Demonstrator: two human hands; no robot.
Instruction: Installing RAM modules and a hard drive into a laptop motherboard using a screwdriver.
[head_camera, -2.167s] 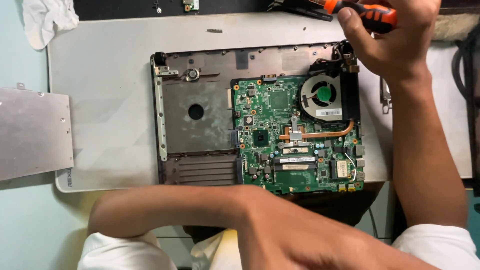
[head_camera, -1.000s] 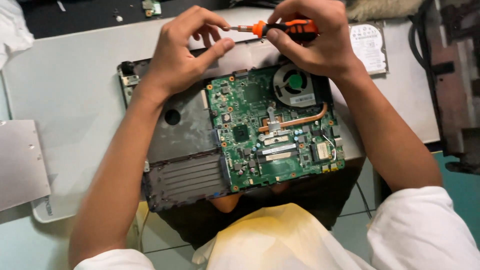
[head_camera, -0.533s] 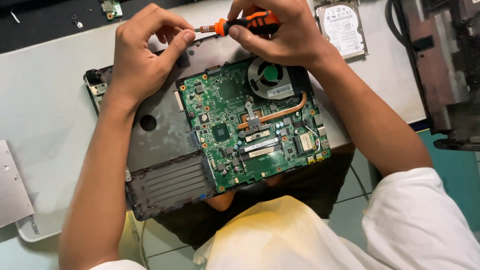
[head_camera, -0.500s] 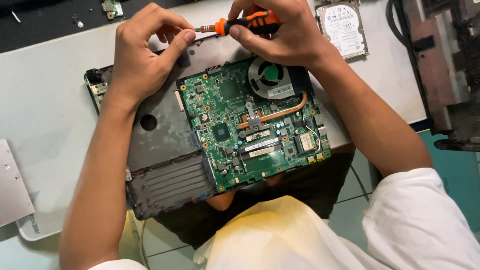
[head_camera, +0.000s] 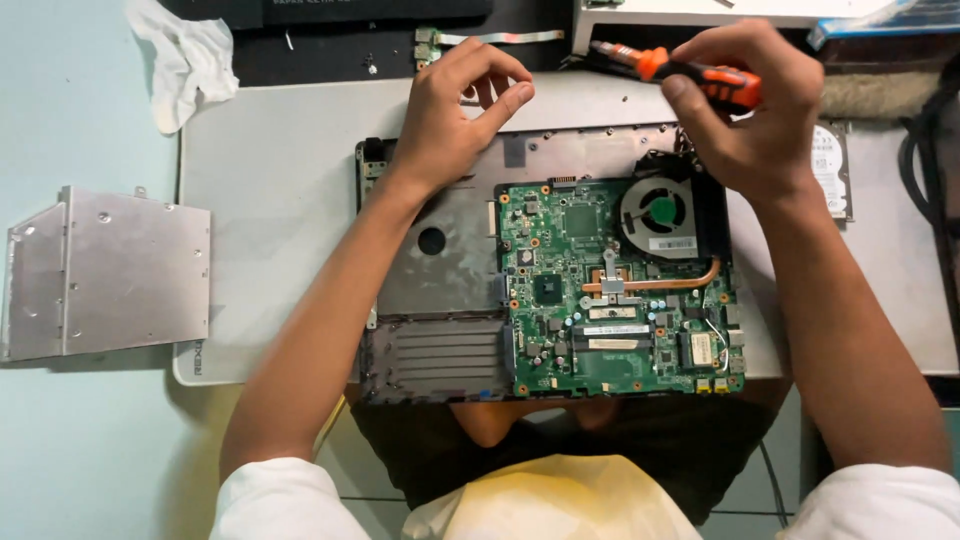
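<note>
An opened laptop base (head_camera: 440, 260) lies in front of me with its green motherboard (head_camera: 610, 300), round cooling fan (head_camera: 660, 215) and copper heat pipe (head_camera: 660, 285) exposed. My right hand (head_camera: 750, 120) grips an orange and black screwdriver (head_camera: 690, 75) above the fan's far corner, with the tip pointing left. My left hand (head_camera: 455, 120) hovers over the base's far left edge with thumb and forefinger curled close together. Whether something tiny sits between them is too small to tell. The two hands are apart.
A silver optical drive (head_camera: 100, 270) lies at the left, a crumpled white cloth (head_camera: 185, 55) at the far left. A hard drive (head_camera: 830, 170) and black cables (head_camera: 940, 150) are at the right. A small board with a ribbon cable (head_camera: 430, 40) sits beyond my left hand. The base rests on a grey panel (head_camera: 270, 180).
My left hand has let go of the screwdriver's tip and moved left. My right hand has lifted the screwdriver away to the right. The view has shifted.
</note>
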